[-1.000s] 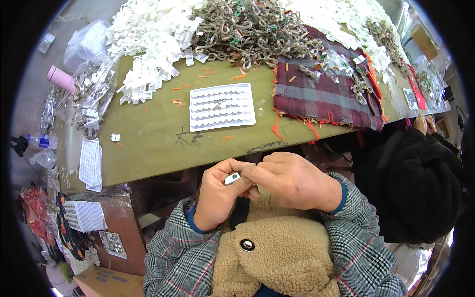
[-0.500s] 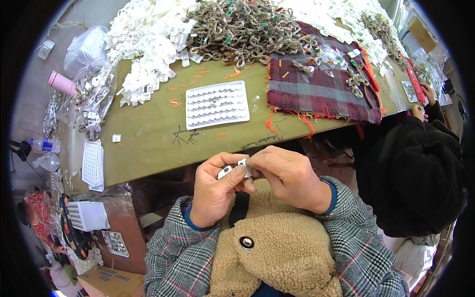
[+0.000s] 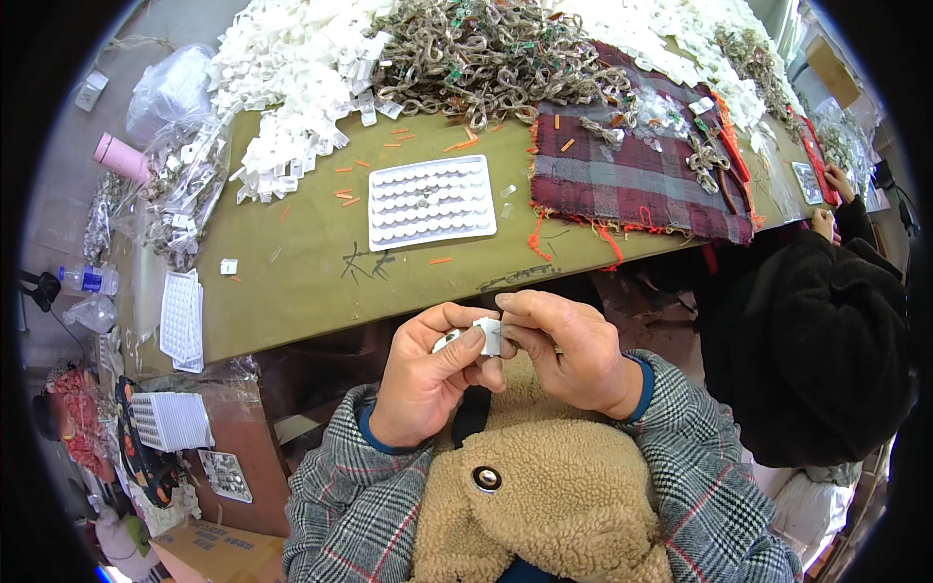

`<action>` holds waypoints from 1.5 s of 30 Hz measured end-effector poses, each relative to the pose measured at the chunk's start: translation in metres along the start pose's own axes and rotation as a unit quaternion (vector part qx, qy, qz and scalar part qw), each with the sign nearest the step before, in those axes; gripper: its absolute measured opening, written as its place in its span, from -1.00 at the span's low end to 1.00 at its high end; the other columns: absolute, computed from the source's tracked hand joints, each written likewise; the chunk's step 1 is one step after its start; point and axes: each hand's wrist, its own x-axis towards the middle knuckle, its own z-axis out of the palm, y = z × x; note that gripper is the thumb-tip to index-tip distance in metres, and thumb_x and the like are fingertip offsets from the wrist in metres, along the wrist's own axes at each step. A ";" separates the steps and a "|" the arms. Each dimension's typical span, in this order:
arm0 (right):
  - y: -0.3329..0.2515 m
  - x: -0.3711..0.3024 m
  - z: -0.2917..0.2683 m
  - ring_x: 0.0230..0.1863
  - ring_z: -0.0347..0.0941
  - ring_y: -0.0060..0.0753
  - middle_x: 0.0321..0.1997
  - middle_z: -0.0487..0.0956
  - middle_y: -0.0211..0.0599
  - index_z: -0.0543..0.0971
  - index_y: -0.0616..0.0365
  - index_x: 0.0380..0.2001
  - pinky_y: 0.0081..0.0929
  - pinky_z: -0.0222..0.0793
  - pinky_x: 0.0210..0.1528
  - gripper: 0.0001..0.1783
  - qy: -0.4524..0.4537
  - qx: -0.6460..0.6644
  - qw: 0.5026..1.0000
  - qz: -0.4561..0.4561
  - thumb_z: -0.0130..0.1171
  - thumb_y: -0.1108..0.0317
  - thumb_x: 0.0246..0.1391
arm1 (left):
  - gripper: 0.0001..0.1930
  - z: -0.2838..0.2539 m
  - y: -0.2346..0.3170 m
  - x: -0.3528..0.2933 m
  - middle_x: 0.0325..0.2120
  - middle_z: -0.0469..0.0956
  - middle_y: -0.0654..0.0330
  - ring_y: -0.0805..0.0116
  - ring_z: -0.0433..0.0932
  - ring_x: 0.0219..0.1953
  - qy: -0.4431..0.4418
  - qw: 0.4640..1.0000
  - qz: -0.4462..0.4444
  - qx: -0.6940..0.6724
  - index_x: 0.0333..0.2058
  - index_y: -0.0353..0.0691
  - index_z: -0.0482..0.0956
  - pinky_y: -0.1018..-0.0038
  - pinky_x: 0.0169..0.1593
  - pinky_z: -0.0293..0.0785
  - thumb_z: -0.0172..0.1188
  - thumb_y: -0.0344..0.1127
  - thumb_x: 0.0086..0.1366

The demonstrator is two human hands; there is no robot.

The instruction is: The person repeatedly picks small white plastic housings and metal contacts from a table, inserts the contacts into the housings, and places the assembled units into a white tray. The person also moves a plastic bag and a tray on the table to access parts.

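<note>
My left hand (image 3: 416,374) is closed, with a small white plastic piece (image 3: 490,336) pinched at the fingertips. Further back in the same grip sits a second small white piece (image 3: 445,341), partly covered by the fingers. My right hand (image 3: 573,352) is beside it, its thumb and fingers closed in at the right edge of the first piece. What those fingertips hold is too small to tell. Both hands are above my lap, just in front of the table edge. Beyond them on the table lies a white tray (image 3: 491,231) with rows of round white parts.
Heaps of white plastic pieces (image 3: 292,68) and looped grey cords (image 3: 486,49) cover the far table. A plaid cloth (image 3: 632,185) lies right, orange strips (image 3: 441,260) are scattered about, and stacked trays (image 3: 182,321) stand left. A person in black (image 3: 807,340) works at right.
My right fingertips have shifted slightly and the index finger has lifted, so more of the white piece shows. The left hand keeps its grip, moved a little right.
</note>
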 end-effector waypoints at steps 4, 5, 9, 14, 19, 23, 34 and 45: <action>0.007 0.004 -0.012 -0.45 0.55 -0.22 -0.43 0.56 -0.22 0.51 0.34 -0.05 -0.37 0.47 -0.41 -0.58 -0.121 0.027 0.992 -0.019 0.20 0.66 -0.06 | -0.76 -0.003 0.000 0.001 -0.27 0.64 -0.01 0.37 0.67 -0.40 0.005 1.000 -0.009 -0.004 -0.03 -0.42 0.49 0.50 -0.28 0.68 0.07 -0.37 0.44; 0.007 0.005 -0.013 -0.45 0.56 -0.22 -0.43 0.57 -0.21 0.52 0.32 -0.09 -0.37 0.45 -0.43 -0.62 -0.125 0.028 0.992 -0.024 0.22 0.67 -0.06 | -0.76 -0.004 0.000 0.001 -0.27 0.64 0.00 0.36 0.67 -0.40 0.004 1.000 -0.016 -0.008 -0.03 -0.42 0.49 0.50 -0.28 0.68 0.07 -0.37 0.44; 0.007 0.006 -0.016 -0.46 0.58 -0.28 -0.43 0.59 -0.20 0.53 0.29 -0.09 -0.44 0.48 -0.40 -0.63 -0.141 0.045 0.988 0.039 0.23 0.69 -0.04 | -0.77 -0.006 -0.001 0.001 -0.28 0.63 0.00 0.39 0.65 -0.41 0.027 0.999 -0.020 0.001 -0.04 -0.41 0.49 0.46 -0.26 0.68 0.05 -0.37 0.45; 0.024 0.024 -0.052 -0.46 0.39 -0.72 -0.45 0.51 -0.45 0.50 0.31 -0.06 -0.75 0.32 -0.35 -0.73 0.079 -0.021 0.989 0.124 0.15 0.65 0.15 | -0.79 -0.002 0.002 0.007 -0.29 0.62 -0.06 0.39 0.61 -0.42 0.027 1.000 -0.013 0.003 -0.04 -0.38 0.50 0.41 -0.24 0.67 0.02 -0.40 0.45; 0.083 0.046 -0.102 -0.58 0.23 -0.65 -0.60 0.47 -0.38 0.52 0.23 -0.11 -0.57 0.19 -0.49 -0.75 0.119 -0.111 0.955 0.248 0.18 0.59 0.11 | -0.76 -0.003 -0.002 0.013 -0.27 0.62 -0.10 0.36 0.65 -0.40 0.004 0.999 -0.036 -0.019 -0.03 -0.42 0.48 0.40 -0.24 0.70 0.02 -0.37 0.46; 0.118 0.048 -0.112 -0.51 0.36 -0.55 -0.54 0.48 -0.35 0.54 0.29 -0.12 -0.52 0.33 -0.38 -0.80 0.046 -0.118 0.940 0.316 0.12 0.52 0.18 | -0.75 -0.009 -0.005 0.016 -0.27 0.62 -0.11 0.36 0.64 -0.41 0.014 0.998 -0.042 -0.033 -0.02 -0.43 0.47 0.42 -0.25 0.69 0.03 -0.37 0.46; 0.118 0.045 -0.123 -0.43 0.34 -0.67 -0.44 0.45 -0.47 0.48 0.28 0.02 -0.63 0.33 -0.33 -0.68 -0.029 -0.104 0.937 0.331 -0.01 0.59 0.19 | -0.75 -0.012 -0.004 0.020 -0.27 0.62 -0.10 0.38 0.63 -0.41 0.013 0.998 -0.049 -0.029 -0.02 -0.43 0.47 0.44 -0.25 0.69 0.04 -0.38 0.45; 0.004 0.018 -0.015 -0.37 0.55 -0.19 -0.33 0.59 -0.17 0.55 0.28 0.00 -0.35 0.49 -0.31 -0.48 -0.070 0.019 0.997 0.002 0.19 0.73 -0.14 | -0.77 -0.009 0.000 0.006 -0.21 0.61 -0.11 0.30 0.66 -0.31 -0.037 0.996 0.043 -0.074 0.00 -0.40 0.46 0.39 -0.15 0.69 0.03 -0.43 0.45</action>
